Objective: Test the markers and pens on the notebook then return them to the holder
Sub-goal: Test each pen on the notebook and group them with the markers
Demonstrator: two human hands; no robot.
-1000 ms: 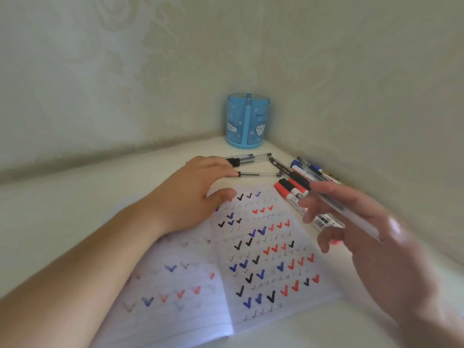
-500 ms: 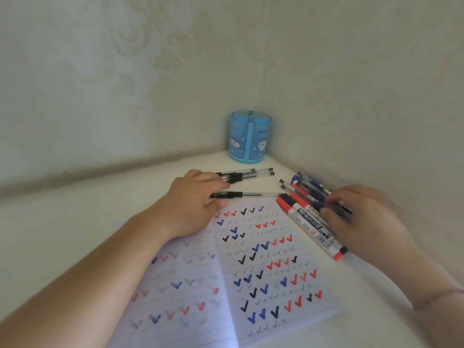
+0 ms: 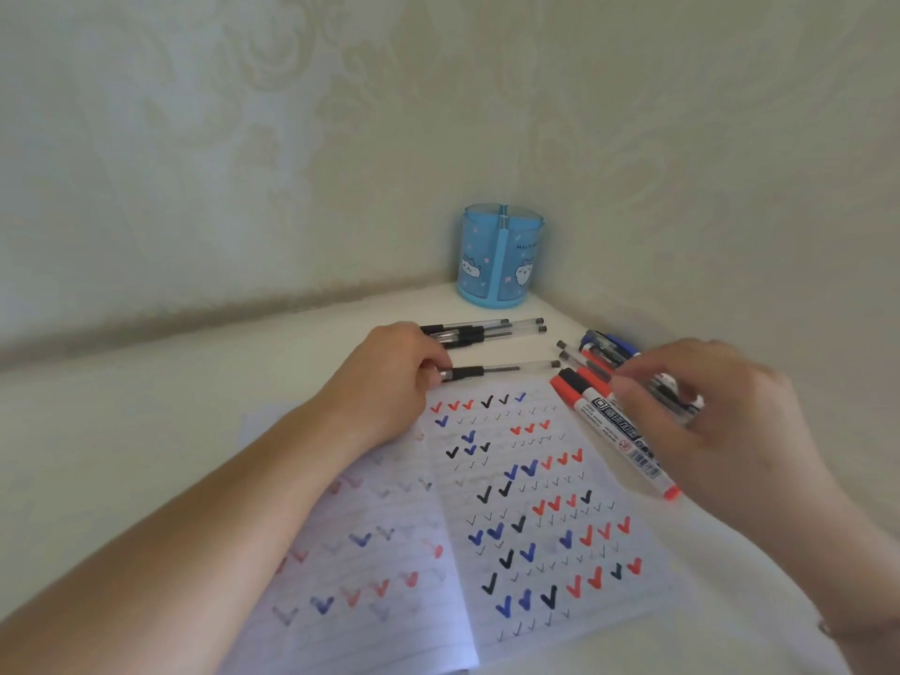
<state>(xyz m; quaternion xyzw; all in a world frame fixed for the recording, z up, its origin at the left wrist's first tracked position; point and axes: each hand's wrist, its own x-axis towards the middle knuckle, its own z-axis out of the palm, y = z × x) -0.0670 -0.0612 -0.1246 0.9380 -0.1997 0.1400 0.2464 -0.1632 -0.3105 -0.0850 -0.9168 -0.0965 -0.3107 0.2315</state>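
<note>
An open lined notebook, covered in red, blue and black ticks, lies on the white table. My left hand rests on its top edge, fingers loosely curled, touching the tip end of a black gel pen. More black gel pens lie just beyond. My right hand is over a pile of pens and markers at the notebook's upper right, and its fingers pinch a clear pen there. A red marker lies along the page edge. The blue holder stands in the corner.
Patterned walls close the table in at the back and on the right, meeting behind the holder. Bare white table stretches to the left of the notebook.
My right hand brought a clear pen down to the pile and its fingers now close on a pen there. My left hand has stayed on the notebook's top edge.
</note>
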